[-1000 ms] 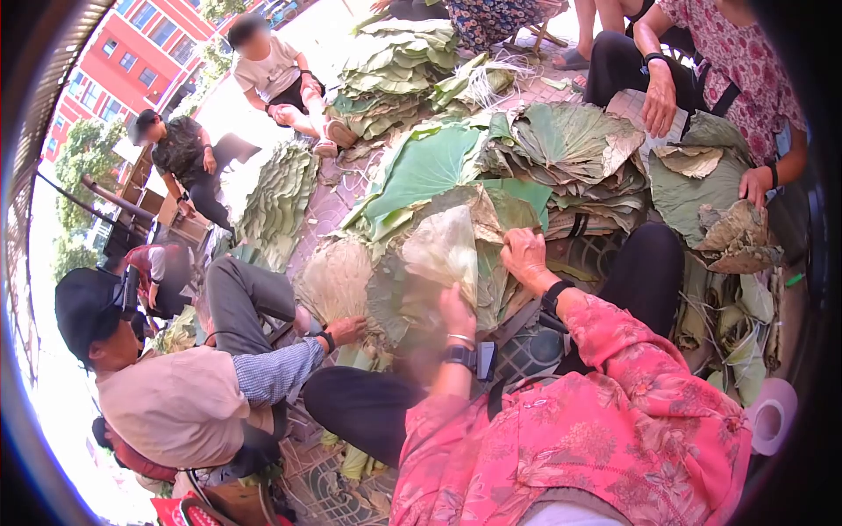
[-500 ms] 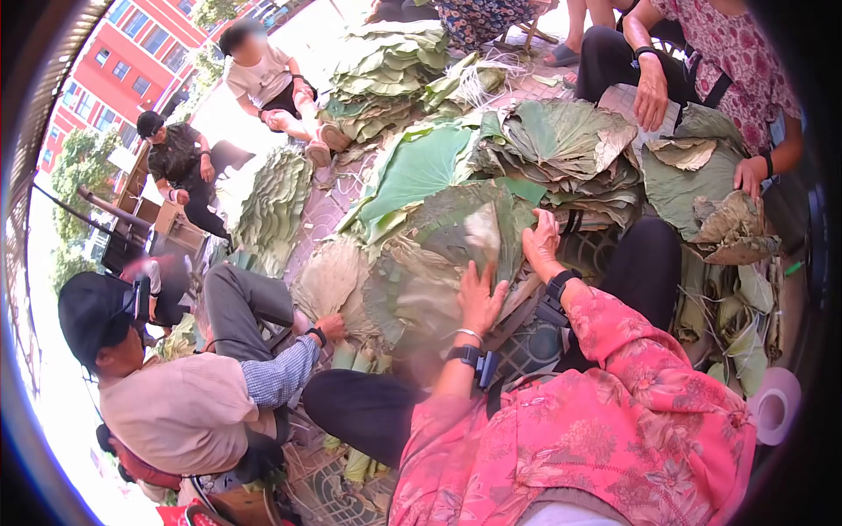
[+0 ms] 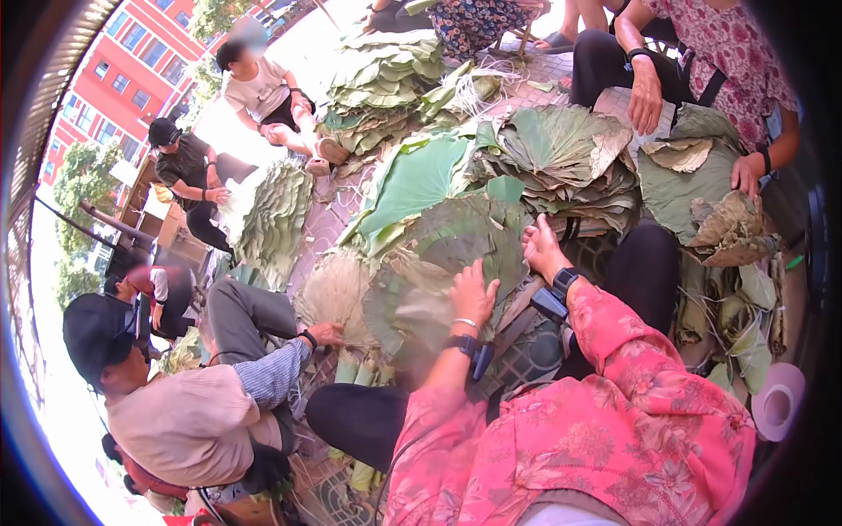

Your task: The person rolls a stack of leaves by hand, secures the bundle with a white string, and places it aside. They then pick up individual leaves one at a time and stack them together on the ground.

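A large, dried grey-green lotus leaf [image 3: 465, 223] lies on top of the pile in front of me. My left hand [image 3: 474, 296] rests over its lower part, fingers pointing up and spread from the thumb. At the leaf's right edge is my right hand [image 3: 545, 249], turned palm inward with the fingers apart. Under and behind this leaf spreads a greener lotus leaf [image 3: 421, 180]. A paler, brownish leaf [image 3: 335, 285] adjoins on the left, where a co-worker's hand [image 3: 326, 334] touches its lower edge.
Stacks of lotus leaves stand at the back [image 3: 386, 74], left [image 3: 272, 219] and right [image 3: 561, 162]. A person in a patterned top [image 3: 745, 61] handles leaves at right. Bundled stems [image 3: 360, 368] lie beside my knee; a pink tape roll [image 3: 778, 403] sits far right.
My right hand has drawn slightly down from the leaf's edge. My left hand has shifted a little across the leaf. A person at the far left now reaches toward the left stack.
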Action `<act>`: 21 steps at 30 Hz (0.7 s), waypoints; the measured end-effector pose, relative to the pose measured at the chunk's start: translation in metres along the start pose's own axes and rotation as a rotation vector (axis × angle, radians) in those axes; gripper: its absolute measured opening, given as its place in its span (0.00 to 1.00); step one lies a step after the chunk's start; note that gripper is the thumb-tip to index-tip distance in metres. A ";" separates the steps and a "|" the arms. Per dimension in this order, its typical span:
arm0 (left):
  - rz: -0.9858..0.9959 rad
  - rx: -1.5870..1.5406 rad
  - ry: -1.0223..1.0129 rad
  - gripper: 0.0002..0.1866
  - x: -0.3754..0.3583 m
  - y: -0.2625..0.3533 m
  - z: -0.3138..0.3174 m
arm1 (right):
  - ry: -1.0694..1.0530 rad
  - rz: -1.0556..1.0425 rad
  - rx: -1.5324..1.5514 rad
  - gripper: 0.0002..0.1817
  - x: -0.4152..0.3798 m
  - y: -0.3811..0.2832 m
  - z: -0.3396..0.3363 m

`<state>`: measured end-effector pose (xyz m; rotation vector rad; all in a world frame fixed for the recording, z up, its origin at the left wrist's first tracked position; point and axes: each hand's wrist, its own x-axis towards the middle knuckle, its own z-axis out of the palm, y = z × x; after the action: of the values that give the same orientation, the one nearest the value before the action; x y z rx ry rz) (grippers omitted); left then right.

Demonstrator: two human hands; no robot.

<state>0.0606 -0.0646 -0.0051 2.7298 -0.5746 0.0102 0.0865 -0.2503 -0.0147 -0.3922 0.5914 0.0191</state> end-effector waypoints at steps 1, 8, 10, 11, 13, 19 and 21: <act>0.025 0.025 0.088 0.23 -0.003 0.005 0.000 | -0.052 0.007 -0.009 0.32 0.008 0.002 -0.007; 0.000 -0.003 0.172 0.26 -0.009 0.003 0.012 | -0.346 0.041 -0.110 0.21 0.049 0.018 -0.023; -0.023 0.058 0.197 0.28 -0.011 0.004 0.015 | -0.401 0.036 -0.145 0.18 0.060 0.022 -0.021; -0.021 0.082 0.198 0.29 -0.010 0.006 0.013 | -0.426 0.031 -0.158 0.17 0.062 0.025 -0.017; -0.016 0.130 0.196 0.30 -0.010 0.010 0.009 | -0.466 0.026 -0.187 0.16 0.066 0.027 -0.015; 0.032 0.094 0.024 0.31 -0.004 0.003 0.021 | -0.602 -0.118 -0.454 0.19 0.052 0.018 -0.001; 0.023 0.054 0.012 0.31 -0.004 0.000 0.023 | -0.679 -0.254 -0.652 0.20 0.048 0.016 0.008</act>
<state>0.0551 -0.0709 -0.0274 2.7728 -0.6110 0.0482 0.1286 -0.2369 -0.0400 -1.0385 -0.1601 0.0983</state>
